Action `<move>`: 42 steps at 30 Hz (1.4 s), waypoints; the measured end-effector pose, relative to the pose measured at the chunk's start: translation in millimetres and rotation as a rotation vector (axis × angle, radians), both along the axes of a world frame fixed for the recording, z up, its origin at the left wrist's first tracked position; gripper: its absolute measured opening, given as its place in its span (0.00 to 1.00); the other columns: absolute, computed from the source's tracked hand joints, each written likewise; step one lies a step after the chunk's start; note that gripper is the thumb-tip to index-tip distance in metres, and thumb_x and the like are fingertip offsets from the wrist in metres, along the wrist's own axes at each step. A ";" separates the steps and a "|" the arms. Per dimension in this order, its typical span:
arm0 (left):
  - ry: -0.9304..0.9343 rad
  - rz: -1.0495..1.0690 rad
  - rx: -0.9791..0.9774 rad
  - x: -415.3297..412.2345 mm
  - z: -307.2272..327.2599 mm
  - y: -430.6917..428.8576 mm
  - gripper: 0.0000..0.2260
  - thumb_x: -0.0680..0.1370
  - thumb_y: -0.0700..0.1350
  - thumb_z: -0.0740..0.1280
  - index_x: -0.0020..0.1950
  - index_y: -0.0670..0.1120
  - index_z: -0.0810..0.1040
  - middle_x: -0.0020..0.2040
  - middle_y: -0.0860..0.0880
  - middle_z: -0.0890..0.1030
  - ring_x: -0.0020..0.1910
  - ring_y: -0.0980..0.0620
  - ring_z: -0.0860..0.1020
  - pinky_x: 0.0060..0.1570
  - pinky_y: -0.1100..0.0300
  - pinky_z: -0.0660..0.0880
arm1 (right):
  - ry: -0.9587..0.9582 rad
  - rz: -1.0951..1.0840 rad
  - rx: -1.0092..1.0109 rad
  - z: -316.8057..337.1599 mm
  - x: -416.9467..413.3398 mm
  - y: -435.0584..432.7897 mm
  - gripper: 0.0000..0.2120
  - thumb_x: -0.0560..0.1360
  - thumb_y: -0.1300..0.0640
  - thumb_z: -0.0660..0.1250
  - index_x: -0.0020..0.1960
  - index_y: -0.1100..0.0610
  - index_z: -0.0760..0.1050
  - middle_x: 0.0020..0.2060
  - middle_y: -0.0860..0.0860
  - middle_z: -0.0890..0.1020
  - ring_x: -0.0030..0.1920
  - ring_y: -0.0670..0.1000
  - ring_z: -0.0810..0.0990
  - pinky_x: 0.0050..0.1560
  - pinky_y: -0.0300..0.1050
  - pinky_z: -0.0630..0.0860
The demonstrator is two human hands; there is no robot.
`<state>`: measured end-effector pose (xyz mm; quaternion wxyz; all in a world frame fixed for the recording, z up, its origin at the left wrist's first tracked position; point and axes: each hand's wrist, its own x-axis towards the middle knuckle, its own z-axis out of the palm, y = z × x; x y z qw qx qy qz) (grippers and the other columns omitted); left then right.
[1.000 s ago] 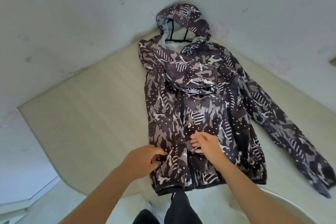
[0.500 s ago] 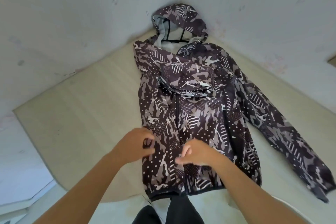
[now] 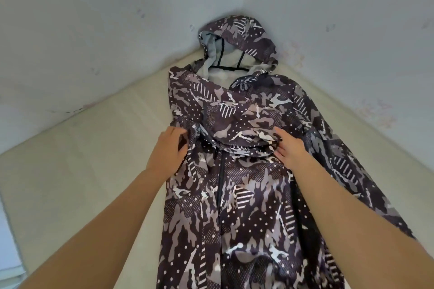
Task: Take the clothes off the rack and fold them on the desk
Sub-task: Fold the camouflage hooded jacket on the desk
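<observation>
Fingers (image 3: 179, 135) of the left hand (image 3: 168, 150) pinch the jacket (image 3: 246, 206) lying flat on the desk (image 3: 82, 171), the right hand (image 3: 290, 150) rests straight-fingered on its folded sleeve (image 3: 239, 131) between them; next, probably, the other sleeve (image 3: 352, 171) beyond the right fingers folds in.

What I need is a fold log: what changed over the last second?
Both hands moved up the jacket from near its hem to the chest: the left hand now grips fabric at the jacket's edge, the right hand touches the folded sleeve. The jacket stayed flat on the desk, hood in the corner.
</observation>
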<state>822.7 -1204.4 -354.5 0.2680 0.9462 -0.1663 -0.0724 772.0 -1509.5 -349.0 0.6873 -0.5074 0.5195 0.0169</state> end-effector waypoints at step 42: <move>-0.176 -0.040 -0.068 72.7 7.1 -136.4 0.22 0.83 0.54 0.55 0.74 0.47 0.64 0.73 0.47 0.66 0.73 0.48 0.62 0.73 0.51 0.56 | 0.454 0.666 -1.187 -29.5 -36.4 -138.3 0.27 0.75 0.36 0.61 0.67 0.51 0.65 0.63 0.52 0.69 0.65 0.55 0.68 0.65 0.54 0.65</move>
